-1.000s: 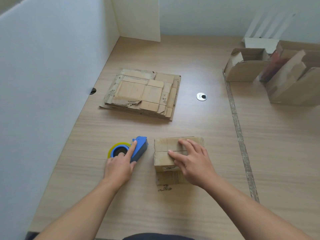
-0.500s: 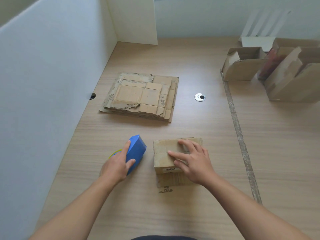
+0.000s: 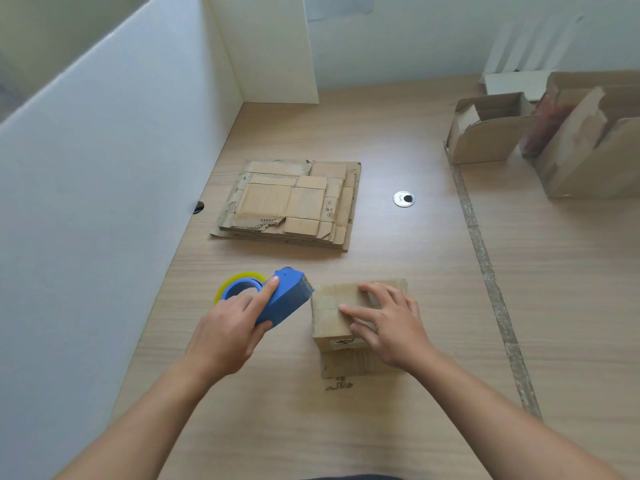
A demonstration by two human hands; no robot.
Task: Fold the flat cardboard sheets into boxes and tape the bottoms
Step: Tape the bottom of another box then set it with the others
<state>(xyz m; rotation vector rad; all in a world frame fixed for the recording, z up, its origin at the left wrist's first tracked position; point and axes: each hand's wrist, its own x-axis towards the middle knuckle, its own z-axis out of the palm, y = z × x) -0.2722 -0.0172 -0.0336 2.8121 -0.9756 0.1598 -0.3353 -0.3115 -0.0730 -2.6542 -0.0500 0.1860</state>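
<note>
View: head cam, looking down at the table.
Table [image 3: 381, 265]: pale wood-grain laminate; a worn, scuffed strip [image 3: 485, 268] runs front-to-back on the right side.
Box [image 3: 332, 306]: small brown corrugated carton, folded up, in the near centre of the table. Closed flaps face up w/ a seam line across them. One loose flap lies flat on the table toward the person.
Right hand [image 3: 391, 327]: palm down, fingers spread and fairly straight, pressing the box's top flaps flat. Not wrapped round anything. Forearm comes in from the lower right.
Left hand [image 3: 228, 336]: grips the tape dispenser [image 3: 289, 299], index finger stretched along its top, thumb on the near side.
Dispenser: blue plastic, wedge-shaped body, nose right at the box's upper left edge; can't tell if it touches.
Tape roll [image 3: 239, 280]: yellowish clear, round, on a blue hub at the dispenser's rear.
Flat sheets [image 3: 287, 202]: stack of unfolded cardboard blanks w/ ragged edges, behind the box, well apart from it.
Grommet [image 3: 403, 199]: round metal cable hole cover, right of the stack.
Far right: open small carton [image 3: 485, 136], flaps up, and beside it a larger open carton [image 3: 588, 157].
Left: white partition wall [image 3: 104, 168], smooth, along the table edge.
</note>
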